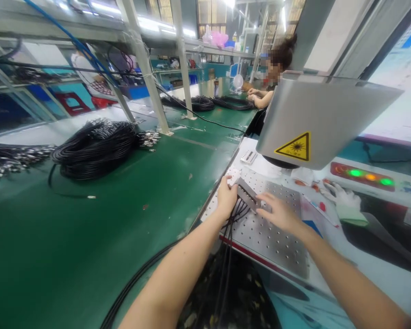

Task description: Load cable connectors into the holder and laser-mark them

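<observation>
A grey metal block [248, 193] with a row of slots lies on a perforated metal plate [277, 242]. Several black cables [230, 224] run out of its near side and hang over the plate's front edge. My left hand [228, 196] is closed around the block's left end, thumb and fingers on its sides. At the block's right end is my right hand [276, 210], its fingers apart; whether the fingertips touch the metal I cannot tell. Just above and beyond the hands hangs a silver machine head [322, 119] with a yellow laser warning sign [296, 147].
On the green table [150, 205] lie coiled black cables [96, 148] with metal ends. A control panel [363, 176] with lit buttons, a white glove [342, 196] and a pen [320, 210] are at right. Frame posts [147, 68] rise from the table. A co-worker [260, 97] sits beyond.
</observation>
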`<state>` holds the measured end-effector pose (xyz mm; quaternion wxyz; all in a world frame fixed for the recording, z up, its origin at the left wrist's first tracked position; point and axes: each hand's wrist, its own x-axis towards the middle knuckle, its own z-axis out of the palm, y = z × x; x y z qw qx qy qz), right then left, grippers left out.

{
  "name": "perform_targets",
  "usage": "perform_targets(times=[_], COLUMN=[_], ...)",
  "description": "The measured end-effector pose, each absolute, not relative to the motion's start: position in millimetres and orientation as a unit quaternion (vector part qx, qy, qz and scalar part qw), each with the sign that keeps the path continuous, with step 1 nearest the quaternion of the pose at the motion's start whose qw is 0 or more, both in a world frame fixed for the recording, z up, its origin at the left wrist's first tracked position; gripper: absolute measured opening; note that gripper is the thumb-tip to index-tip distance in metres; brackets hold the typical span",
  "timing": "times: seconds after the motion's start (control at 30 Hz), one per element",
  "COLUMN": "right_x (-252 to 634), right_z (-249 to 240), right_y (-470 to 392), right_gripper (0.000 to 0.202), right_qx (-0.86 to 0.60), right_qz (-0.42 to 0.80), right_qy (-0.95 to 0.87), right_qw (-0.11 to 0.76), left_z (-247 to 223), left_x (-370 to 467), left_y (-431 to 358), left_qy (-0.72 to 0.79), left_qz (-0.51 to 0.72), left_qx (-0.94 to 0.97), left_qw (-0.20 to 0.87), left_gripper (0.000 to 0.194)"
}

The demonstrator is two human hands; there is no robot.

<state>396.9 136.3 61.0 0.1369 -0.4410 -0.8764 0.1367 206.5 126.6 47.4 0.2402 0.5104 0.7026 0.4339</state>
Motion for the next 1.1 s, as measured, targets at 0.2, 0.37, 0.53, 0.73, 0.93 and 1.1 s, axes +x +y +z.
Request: perform_targets(times=[0.2,0.37,0.53,0.73,0.93,1.1], right_x=[391,390,391,396,416,431], right_z=[27,21,25,24,24,15], right_y=[130,132,129,134,138,138], right_gripper=[0.027,0.020,0.022,0.023,0.024,0.023], right_qx=[-0.415,-0.388,-0.375,-0.389,-0.390,-0.385], right_qz=[0.018,-0.025,-0.018,0.018,0.000,-0.017], right_qy=[-0.903,-0.908,-0.910,-0.900,-0.900,-0.901], right_qw=[0.112,0.156,0.175,0.195,0.196,0.198], left_z=[22,22,29,30,29,28], left_x=[194,186,172,170,187,197], left_y=[122,119,111,114,119,116], left_qy=[0.733,0.716,0.640,0.566,0.546,0.541], left_qz=[0.346,0.249,0.180,0.128,0.108,0.086], left_qx=[0.552,0.636,0.737,0.810,0.829,0.836], left_qw=[0.196,0.146,0.123,0.079,0.045,0.032], left_gripper=[0.016,0.015,0.030,0.023,0.020,0.019])
